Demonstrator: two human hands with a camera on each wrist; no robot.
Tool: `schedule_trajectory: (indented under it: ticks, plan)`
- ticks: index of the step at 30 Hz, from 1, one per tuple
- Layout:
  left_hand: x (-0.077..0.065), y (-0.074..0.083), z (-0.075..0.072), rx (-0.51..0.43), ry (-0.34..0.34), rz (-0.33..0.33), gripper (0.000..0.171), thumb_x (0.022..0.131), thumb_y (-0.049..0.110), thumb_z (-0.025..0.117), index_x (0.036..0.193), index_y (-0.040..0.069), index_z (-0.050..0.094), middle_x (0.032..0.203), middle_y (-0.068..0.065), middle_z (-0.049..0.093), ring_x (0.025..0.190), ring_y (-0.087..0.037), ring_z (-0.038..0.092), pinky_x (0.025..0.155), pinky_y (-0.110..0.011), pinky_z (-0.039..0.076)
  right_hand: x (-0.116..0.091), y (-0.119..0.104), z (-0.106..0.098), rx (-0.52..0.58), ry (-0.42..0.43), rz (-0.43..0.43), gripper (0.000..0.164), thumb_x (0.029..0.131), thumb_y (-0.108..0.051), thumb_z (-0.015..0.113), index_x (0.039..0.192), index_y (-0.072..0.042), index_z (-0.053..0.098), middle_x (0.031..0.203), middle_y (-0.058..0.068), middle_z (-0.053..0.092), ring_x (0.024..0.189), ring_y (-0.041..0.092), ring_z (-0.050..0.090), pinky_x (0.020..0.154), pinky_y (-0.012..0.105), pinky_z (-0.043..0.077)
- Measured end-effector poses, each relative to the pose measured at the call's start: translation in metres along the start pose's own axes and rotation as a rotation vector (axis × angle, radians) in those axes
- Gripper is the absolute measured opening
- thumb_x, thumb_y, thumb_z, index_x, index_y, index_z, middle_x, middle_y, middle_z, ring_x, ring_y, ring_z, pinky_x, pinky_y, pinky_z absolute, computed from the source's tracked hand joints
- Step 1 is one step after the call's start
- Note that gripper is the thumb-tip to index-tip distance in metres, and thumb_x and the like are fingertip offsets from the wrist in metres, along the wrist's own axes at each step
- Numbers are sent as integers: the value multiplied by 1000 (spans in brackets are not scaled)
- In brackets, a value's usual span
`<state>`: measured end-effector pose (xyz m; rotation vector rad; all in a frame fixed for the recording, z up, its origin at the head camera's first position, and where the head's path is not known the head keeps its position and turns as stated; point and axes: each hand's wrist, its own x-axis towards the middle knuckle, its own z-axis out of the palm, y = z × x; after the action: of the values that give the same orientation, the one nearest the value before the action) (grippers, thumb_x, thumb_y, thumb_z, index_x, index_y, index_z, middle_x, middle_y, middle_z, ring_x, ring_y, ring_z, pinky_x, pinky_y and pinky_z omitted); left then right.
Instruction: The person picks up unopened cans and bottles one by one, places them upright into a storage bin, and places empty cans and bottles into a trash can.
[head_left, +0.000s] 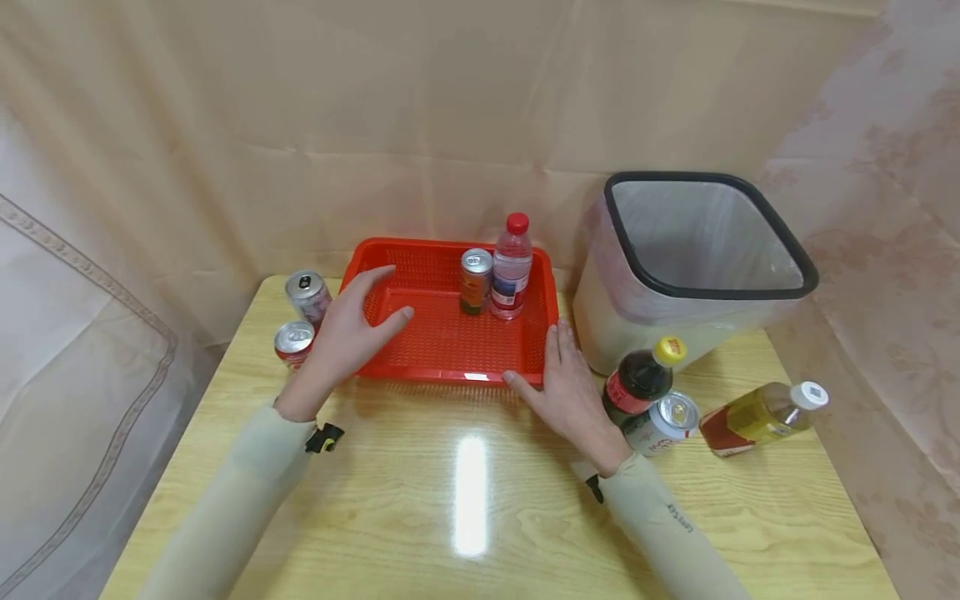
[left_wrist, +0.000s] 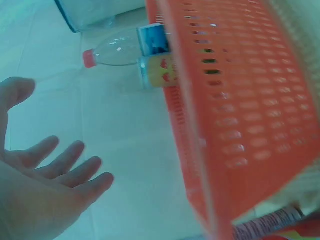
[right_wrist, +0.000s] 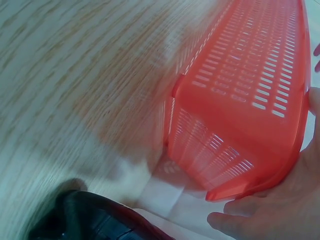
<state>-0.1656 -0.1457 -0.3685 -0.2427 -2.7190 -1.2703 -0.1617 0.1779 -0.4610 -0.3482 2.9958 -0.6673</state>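
A red plastic basket (head_left: 420, 333) with slotted walls sits on the wooden table. Inside it, toward the right, a small orange can (head_left: 476, 283) and a clear bottle with a red cap (head_left: 512, 271) stand upright side by side. My left hand (head_left: 348, 333) hovers over the basket's left side, thumb and fingers spread, holding nothing. At the front right corner, my right hand (head_left: 573, 396) rests against the basket, its fingers extended along the outer right wall and the thumb by the front rim, as the right wrist view also shows.
Two cans, one pinkish (head_left: 306, 292) and one red (head_left: 294, 340), stand left of the basket. On the right are a lined bin (head_left: 637, 308), a cola bottle (head_left: 633, 387), a white can (head_left: 660, 429) and a yellow drink bottle (head_left: 757, 417). A curtain hangs behind.
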Motion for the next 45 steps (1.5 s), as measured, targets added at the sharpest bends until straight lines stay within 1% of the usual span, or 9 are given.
schedule_trajectory:
  ticks: [4,7,10,13,18,21,24,31,45]
  plan:
    - [-11,-8,0,-9,98,43,61,96,31,72,150,11,51,153,-12,51,141,-35,44,113,-65,37,0,0,0,15,-7,10,122,88,-88,39,164,2,7,172,20,2,157,39,11,122,59,24]
    - [-19,-18,0,-39,224,100,55,95,23,75,144,7,57,145,-11,57,135,-32,50,111,-60,41,1,0,0,16,-10,10,122,88,-88,39,164,1,6,172,20,2,158,39,11,122,59,24]
    - [-26,-29,-2,-82,364,161,48,93,14,77,138,5,61,134,-11,62,116,-22,59,98,-38,52,1,0,1,13,-6,6,121,89,-87,41,164,2,6,172,21,3,157,40,11,122,59,24]
    - [-30,-40,-6,-147,487,208,45,91,4,77,133,0,62,125,-14,62,106,-14,57,92,-22,50,1,0,1,9,0,5,121,89,-86,42,164,2,7,172,21,4,157,40,12,121,60,25]
    - [-39,-42,-17,-288,595,172,48,88,-3,73,133,-11,55,130,-10,58,124,-15,50,113,-32,41,0,0,1,4,5,6,121,89,-85,43,164,3,8,172,22,5,157,40,12,122,60,24]
    - [-44,-55,-22,-375,606,110,54,90,0,73,138,-8,50,136,-4,54,132,-19,47,117,-37,37,0,0,1,8,5,6,121,89,-85,43,164,3,8,172,22,4,157,41,11,122,60,24]
    - [-46,-78,-25,-428,593,55,61,92,7,74,146,1,46,144,-4,48,139,-21,41,121,-36,31,0,0,1,13,5,8,120,89,-85,44,164,2,7,172,21,4,157,40,11,121,60,24]
    - [-59,-96,-31,-511,535,-55,71,96,14,71,156,7,34,160,-6,36,153,-22,27,127,-35,17,0,-1,0,18,5,9,120,89,-84,44,165,1,6,172,21,4,157,40,12,121,60,24]
    - [-68,-132,-22,-682,484,-178,70,99,2,64,159,2,28,163,-15,31,156,-25,25,126,-35,20,0,0,1,20,12,-2,120,90,-84,44,164,2,6,172,22,4,157,41,13,121,61,25]
